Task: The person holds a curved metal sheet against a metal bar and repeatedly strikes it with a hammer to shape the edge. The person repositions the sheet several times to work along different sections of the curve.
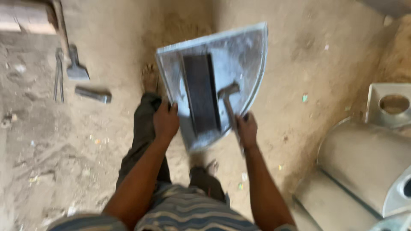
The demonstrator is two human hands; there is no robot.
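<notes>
Seen from the head camera, the person stands on a dusty dirt floor (299,85) and holds a flat, fan-shaped sheet-metal piece (239,55) out in front of the body, above the feet. The piece has one curved edge with a raised lip and two straight edges that meet near the person. A dark rectangular bar (201,96) lies on its face, running from the far side toward the near corner. The left hand (165,119) grips the left straight edge of the metal piece, fingers curled over the rim and the thumb on top. The right hand (247,129) is clenched around the handle of a hammer (230,96), pressed against the near right edge of the piece; the hammer's head rests on the sheet's face just beside the dark bar. Whether the right fingers also pinch the sheet itself cannot be told. To the left on the ground lie a wide-bladed chisel (77,66), a short metal block (93,94) and a pair of thin tongs (58,75), well apart from the hands. At the right edge of the view stand several curved, pale sheet-metal housings (364,162), one with a round hole in its flat top.
</notes>
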